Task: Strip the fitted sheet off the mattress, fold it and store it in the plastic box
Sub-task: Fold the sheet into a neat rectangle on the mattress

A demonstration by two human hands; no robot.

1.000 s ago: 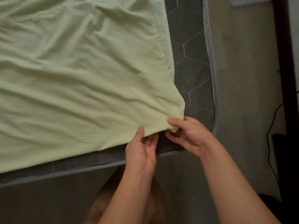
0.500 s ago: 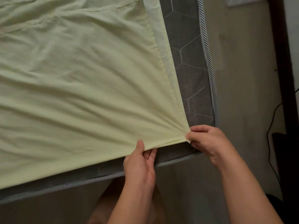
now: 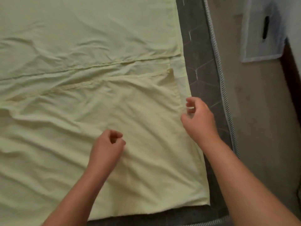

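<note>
Two hands hover over the sheet (image 3: pixel 81 103), which lies spread flat and wrinkled on the mattress (image 3: pixel 202 66), with the edge of a folded-over layer running across its upper half. The left hand (image 3: pixel 108 144) is above the sheet's lower middle, its grip closed into a loose fist with nothing seen in it. The right hand (image 3: pixel 199 119) is at the sheet's right edge, fingers curled, thumb and forefinger close together (whether that grip pinches the hem I cannot tell). Dark grey quilting with striped piping shows bare along the mattress's right and near sides. Beyond it is the floor (image 3: pixel 260 128), with a pale bluish slotted object (image 3: pixel 257 30) at upper right.
</note>
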